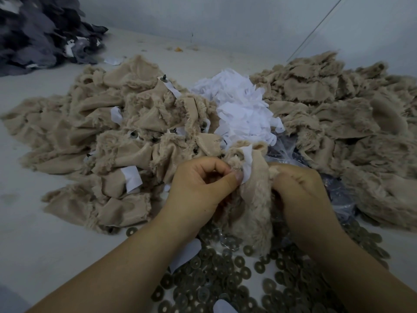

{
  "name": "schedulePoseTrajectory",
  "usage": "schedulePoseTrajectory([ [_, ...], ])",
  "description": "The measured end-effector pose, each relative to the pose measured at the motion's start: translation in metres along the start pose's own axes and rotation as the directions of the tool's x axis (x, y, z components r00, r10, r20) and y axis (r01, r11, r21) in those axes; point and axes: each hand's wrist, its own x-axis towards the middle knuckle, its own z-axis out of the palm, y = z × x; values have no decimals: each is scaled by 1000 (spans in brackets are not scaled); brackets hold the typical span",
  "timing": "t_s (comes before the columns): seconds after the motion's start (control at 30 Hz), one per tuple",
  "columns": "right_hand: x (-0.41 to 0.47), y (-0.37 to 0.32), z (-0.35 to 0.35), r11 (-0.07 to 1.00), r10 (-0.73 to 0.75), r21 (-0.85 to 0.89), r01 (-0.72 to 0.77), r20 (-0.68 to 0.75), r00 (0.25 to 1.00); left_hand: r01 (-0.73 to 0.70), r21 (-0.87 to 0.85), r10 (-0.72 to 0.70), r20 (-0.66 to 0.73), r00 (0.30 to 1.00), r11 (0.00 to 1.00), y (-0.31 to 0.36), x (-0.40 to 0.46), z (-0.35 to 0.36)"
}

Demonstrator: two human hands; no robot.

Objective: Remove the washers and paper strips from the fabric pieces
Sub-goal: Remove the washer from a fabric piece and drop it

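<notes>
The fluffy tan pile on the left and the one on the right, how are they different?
The left pile has white paper strips and dark studs poking out; the right pile shows neither. The left pile looks crumpled and bunched; the right pile lies in flatter layers. Both are tan furry fabric pieces.

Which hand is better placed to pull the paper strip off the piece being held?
Left. The left hand already pinches the white paper strip at its thumb tip, while the right hand grips the tan fabric piece, steadying it.
</notes>
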Motion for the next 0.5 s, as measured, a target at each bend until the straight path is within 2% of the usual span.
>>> schedulePoseTrajectory([
  [0.2, -5, -9, 9, 999, 42, 20, -41, -43, 998, -22, 35, 21, 20, 1000, 999, -2, 0, 0],
  [0.33, -5, -4, 8, 988, 73, 143, -64, -60, 995, -20, 15, 20, 16, 1000, 1000, -1, -1, 0],
  [0.5, -4, -3, 10, 992, 79, 105, -70, -79, 994, -102, 60, 105, -43, 994, 993, 0, -2, 1],
])
